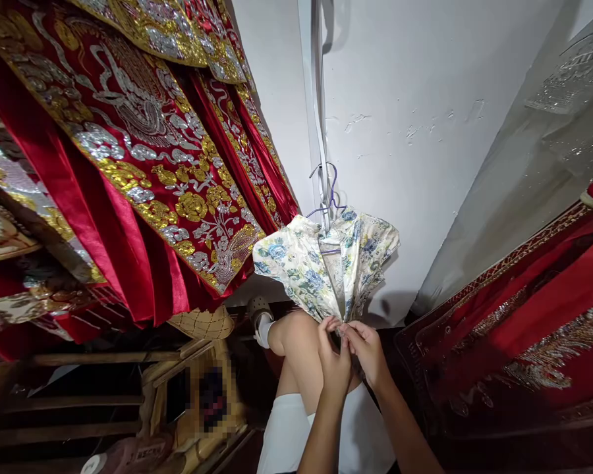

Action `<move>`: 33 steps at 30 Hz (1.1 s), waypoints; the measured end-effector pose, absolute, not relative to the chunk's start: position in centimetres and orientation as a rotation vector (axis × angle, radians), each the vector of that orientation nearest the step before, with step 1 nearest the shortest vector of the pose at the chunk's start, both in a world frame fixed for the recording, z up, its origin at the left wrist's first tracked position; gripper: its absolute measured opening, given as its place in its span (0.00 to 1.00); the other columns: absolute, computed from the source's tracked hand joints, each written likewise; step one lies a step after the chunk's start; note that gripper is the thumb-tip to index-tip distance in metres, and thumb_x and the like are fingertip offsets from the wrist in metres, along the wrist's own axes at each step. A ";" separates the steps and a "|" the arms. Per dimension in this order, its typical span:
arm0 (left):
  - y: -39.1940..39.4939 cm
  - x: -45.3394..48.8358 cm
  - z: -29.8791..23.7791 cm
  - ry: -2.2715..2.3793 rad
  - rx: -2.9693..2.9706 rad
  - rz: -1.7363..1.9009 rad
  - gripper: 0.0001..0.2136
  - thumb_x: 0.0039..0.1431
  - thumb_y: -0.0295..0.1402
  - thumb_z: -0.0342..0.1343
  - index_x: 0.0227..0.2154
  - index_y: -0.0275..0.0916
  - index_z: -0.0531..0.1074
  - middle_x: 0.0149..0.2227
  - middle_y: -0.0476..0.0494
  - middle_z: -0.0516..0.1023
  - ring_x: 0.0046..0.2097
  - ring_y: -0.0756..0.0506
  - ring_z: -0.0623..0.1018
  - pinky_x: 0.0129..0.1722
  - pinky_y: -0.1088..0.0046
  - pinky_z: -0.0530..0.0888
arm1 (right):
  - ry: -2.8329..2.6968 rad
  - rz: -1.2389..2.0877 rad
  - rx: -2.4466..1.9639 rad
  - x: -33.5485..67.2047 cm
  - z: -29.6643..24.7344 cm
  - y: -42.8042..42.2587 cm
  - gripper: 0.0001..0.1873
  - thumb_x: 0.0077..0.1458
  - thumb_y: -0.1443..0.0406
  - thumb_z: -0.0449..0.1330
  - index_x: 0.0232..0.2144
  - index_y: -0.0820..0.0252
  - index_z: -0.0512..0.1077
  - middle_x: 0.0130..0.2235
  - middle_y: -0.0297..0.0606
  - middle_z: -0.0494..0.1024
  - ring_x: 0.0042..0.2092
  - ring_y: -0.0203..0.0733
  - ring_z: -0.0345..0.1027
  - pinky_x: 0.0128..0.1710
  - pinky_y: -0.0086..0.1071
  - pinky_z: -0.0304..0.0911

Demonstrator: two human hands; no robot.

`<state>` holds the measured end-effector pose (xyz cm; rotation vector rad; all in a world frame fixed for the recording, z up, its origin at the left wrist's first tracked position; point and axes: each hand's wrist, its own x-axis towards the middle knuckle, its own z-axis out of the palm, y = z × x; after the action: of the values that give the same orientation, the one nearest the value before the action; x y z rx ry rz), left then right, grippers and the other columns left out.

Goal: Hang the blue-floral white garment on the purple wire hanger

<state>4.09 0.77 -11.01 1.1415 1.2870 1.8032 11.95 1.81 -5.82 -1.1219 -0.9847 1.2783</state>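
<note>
A downward tug could unseat the purple hanger, which appears hooked on the pale strap at upper centre, or drag the floral garment off its shoulders; uneven pulling could crease the front edges or let one slip away. The garment hangs at the middle of the frame, its front opening narrowing to a V above the hands. At lower centre, the left hand's grip curls closed on the cloth's edge; the right hand pinches the lower front just beside it, thumb and forefinger nearly meeting. Whatever small fastening sits between them is hidden.
</note>
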 end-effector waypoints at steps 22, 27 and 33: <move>3.9 0.4 -3.7 1.164 1.634 1.405 0.18 0.66 0.48 0.55 0.40 0.37 0.77 0.29 0.44 0.77 0.34 0.44 0.76 0.36 0.68 0.73 | -1.046 1.357 -0.698 13.3 12.5 11.2 0.13 0.49 0.58 0.68 0.30 0.63 0.76 0.20 0.29 0.70 0.21 0.29 0.56 0.19 0.25 0.46; 8.8 -1.2 7.8 1.093 1.915 1.733 0.18 0.69 0.42 0.52 0.56 0.40 0.72 0.37 0.44 0.79 0.37 0.46 0.77 0.42 0.67 0.74 | -1.122 1.260 -0.768 12.7 12.3 9.4 0.11 0.48 0.58 0.63 0.23 0.59 0.71 0.17 0.27 0.67 0.19 0.30 0.54 0.19 0.26 0.45; 9.8 -1.9 12.9 1.156 2.352 1.685 0.09 0.68 0.35 0.54 0.34 0.39 0.76 0.34 0.45 0.79 0.39 0.45 0.77 0.44 0.68 0.70 | -1.297 1.056 -0.812 12.3 11.4 10.9 0.12 0.49 0.57 0.63 0.23 0.57 0.68 0.18 0.26 0.62 0.20 0.31 0.48 0.20 0.28 0.42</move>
<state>-1.90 9.82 12.89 2.3515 1.1560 1.6851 12.30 10.89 11.40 -0.8125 -1.2974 1.0565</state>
